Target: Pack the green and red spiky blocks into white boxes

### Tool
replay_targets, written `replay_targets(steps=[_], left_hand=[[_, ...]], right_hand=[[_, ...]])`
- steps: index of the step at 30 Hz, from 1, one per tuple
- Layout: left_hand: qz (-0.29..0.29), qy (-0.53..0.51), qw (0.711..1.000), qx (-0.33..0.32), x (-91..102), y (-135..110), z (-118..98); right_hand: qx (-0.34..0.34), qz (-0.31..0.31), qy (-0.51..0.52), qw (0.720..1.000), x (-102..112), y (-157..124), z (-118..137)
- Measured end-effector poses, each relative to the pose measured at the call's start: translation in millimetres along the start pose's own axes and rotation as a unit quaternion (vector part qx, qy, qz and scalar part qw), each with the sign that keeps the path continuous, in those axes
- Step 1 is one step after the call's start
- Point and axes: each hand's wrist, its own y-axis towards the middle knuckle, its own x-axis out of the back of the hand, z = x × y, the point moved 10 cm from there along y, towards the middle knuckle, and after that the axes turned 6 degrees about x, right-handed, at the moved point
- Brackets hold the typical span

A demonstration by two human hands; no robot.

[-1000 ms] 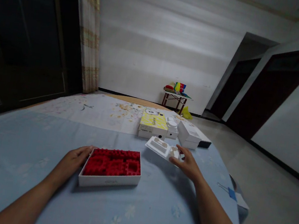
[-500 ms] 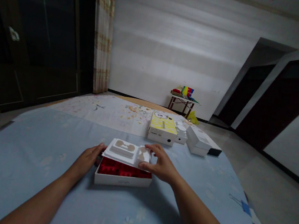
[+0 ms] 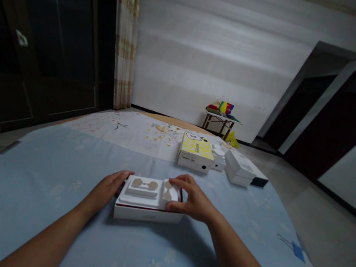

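A shallow white box (image 3: 147,215) with a red lining sits on the table in front of me. In its opening lies a white moulded tray insert (image 3: 141,199) with raised blocks and brownish cut-out shapes, nearly level with the rim. My right hand (image 3: 190,198) pinches the insert's right raised block between thumb and fingers. At the box's left side, my left hand (image 3: 110,189) grips the wall, its fingertips over the far left corner. Only thin slivers of red show round the insert; whatever lies beneath it is hidden.
Beyond the hands stand a yellow and white box (image 3: 196,152), a small white box (image 3: 218,156) with a round top piece, and another white box (image 3: 240,167). A blue flowered cloth (image 3: 57,178) covers the table. Right of it, a blue clip (image 3: 298,252) sits at the edge.
The insert has come down from a tilt above the red lining and now lies nearly flat in the box. My right hand has lowered with it; my left hand stays at the box's side.
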Motion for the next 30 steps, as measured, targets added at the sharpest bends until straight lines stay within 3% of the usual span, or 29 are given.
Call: replay_targets(steps=[13, 21, 30], left_hand=[[0.026, 0.072, 0.996, -0.039, -7.9, 2.7, -0.6], [0.057, 0.051, 0.996, -0.042, -9.3, 4.5, 3.8], [0.07, 0.038, 0.997, -0.018, -10.4, -4.8, -8.0]], right_hand=[[-0.002, 0.013, -0.013, 1.0, 4.8, -2.4, -5.2], [0.022, -0.006, -0.014, 1.0, 2.5, -2.2, -2.5], [0.023, -0.015, -0.024, 0.999, 2.0, -2.7, -4.0]])
